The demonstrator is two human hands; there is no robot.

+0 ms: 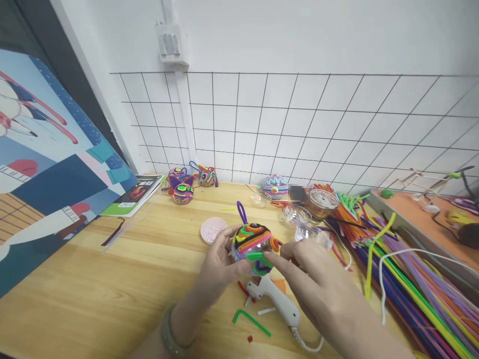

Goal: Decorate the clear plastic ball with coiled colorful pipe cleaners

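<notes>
My left hand (220, 267) is wrapped round a ball covered in bright pipe cleaners (252, 237), holding it above the table. A purple loop (241, 212) sticks up from its top, and a bare clear patch shows on its side. My right hand (310, 279) has its fingers bent, with the index fingertip against a green pipe cleaner (256, 257) on the ball's front. The right thumb is mostly hidden. Below the ball lies a white glue gun (279, 299), beside a bent green pipe cleaner (252, 321) and a small white stick (266, 311).
A pink dish (213, 230) stands behind my left hand. Several finished pipe-cleaner balls (183, 193) sit at the back left, another (276, 186) by the wall. Clear plastic shells (312, 234) and bundles of pipe cleaners (407, 284) lie to the right, near an orange tray (422, 219).
</notes>
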